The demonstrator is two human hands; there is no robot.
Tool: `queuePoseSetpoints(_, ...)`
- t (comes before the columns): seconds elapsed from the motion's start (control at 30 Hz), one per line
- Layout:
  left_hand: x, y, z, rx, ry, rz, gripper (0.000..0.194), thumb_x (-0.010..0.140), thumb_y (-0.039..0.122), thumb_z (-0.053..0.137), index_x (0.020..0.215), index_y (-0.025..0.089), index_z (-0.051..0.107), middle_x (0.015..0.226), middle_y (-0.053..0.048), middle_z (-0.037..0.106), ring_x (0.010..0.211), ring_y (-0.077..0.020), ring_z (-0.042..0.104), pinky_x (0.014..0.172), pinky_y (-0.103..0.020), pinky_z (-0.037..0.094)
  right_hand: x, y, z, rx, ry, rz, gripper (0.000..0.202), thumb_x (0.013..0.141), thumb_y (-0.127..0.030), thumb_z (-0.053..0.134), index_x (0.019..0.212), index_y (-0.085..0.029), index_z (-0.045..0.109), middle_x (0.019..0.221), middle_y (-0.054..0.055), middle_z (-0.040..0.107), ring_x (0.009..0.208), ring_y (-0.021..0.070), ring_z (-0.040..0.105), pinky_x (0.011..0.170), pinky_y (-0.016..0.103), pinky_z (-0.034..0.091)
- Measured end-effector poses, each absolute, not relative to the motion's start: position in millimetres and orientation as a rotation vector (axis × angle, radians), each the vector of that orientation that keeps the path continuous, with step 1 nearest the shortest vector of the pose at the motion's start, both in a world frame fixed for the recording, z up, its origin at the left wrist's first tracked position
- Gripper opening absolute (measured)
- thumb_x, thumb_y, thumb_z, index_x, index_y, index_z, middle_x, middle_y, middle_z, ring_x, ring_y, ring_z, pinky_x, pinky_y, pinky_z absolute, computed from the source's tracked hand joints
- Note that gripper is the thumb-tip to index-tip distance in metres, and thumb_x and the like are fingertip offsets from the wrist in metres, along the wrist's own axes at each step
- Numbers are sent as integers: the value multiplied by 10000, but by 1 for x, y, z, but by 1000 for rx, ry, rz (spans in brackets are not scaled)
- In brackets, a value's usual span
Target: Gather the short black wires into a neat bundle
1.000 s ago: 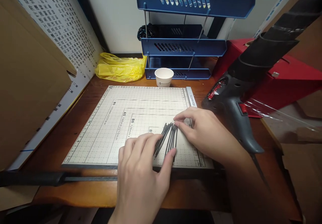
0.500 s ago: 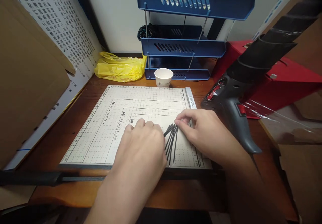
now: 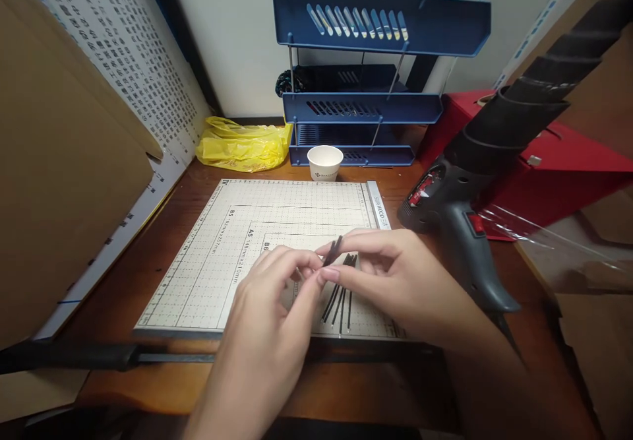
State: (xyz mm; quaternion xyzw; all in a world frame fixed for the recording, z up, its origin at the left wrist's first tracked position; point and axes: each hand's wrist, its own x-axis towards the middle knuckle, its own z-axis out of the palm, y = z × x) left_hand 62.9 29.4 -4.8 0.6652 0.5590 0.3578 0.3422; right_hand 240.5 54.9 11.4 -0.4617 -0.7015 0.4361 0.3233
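Note:
A few short black wires stand up from between the fingertips of both hands, above the paper trimmer's gridded board. My left hand is closed, pinching them from the left near their lower part. On the other side my right hand is closed too, with thumb and index finger on the same wires. Several more black wires lie fanned on the board just below my right hand, their near ends shiny. My fingers partly cover both groups.
The trimmer's black handle runs along the front edge. A white paper cup, a yellow plastic bag and blue tray shelves stand behind the board. At right are a hot-air gun and a red box.
My left hand has turned and moved to meet my right hand. The right hand has left the tops of the fanned wires; a few wires are now raised between the fingertips.

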Motion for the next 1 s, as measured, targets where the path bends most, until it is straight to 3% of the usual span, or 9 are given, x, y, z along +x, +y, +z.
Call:
queuePoseSetpoints(0.1, 66, 19, -3, 1606, 1371, 978, 152, 947, 342, 561, 1001, 267, 682, 985, -4, 667, 892, -146, 617, 493, -167, 430, 239, 53, 14, -1046, -1775, 1092, 59, 848, -207, 705, 829, -208, 762, 865, 12, 674, 725, 113, 565, 549, 222, 391)
queuePoseSetpoints(0.17, 68, 12, -2, 1520, 1348, 984, 165, 939, 356, 580, 1002, 264, 702, 963, -2, 687, 867, -137, 640, 544, -153, 469, 239, 52, 17, -996, -1764, 1128, 58, 839, -187, 715, 828, -206, 768, 880, 18, 683, 757, 119, 598, 577, 221, 429)
queuePoseSetpoints(0.3, 70, 6, 0, 1418, 1326, 978, 160, 914, 365, 623, 943, 256, 736, 817, 15, 706, 727, -115, 652, 642, -156, 517, 241, 50, 23, -1009, -1801, 1204, 63, 830, -174, 718, 801, -172, 774, 822, 22, 648, 721, 111, 592, 567, 215, 445)
queuePoseSetpoints(0.47, 71, 3, 1, 1389, 1297, 1041, 132, 876, 330, 672, 914, 270, 784, 827, 3, 736, 737, -135, 680, 652, -163, 543, 244, 49, 25, -984, -1781, 1291, 76, 832, -173, 712, 779, -151, 762, 822, 35, 644, 735, 124, 612, 601, 221, 476)
queuePoseSetpoints(0.8, 73, -3, 3, 1225, 1323, 1061, 132, 798, 381, 738, 810, 266, 801, 733, -22, 754, 662, -183, 726, 586, -185, 591, 243, 52, 26, -902, -1782, 1292, 193, 925, -264, 627, 825, -159, 753, 816, 43, 676, 806, 143, 632, 708, 250, 497)
queuePoseSetpoints(1.0, 73, -2, -1, 1207, 1360, 1064, 152, 813, 377, 723, 818, 242, 794, 700, -17, 733, 641, -161, 701, 545, -158, 560, 237, 53, 19, -1006, -1667, 1257, 130, 867, -263, 682, 795, -158, 707, 818, 34, 645, 770, 148, 599, 663, 262, 485)
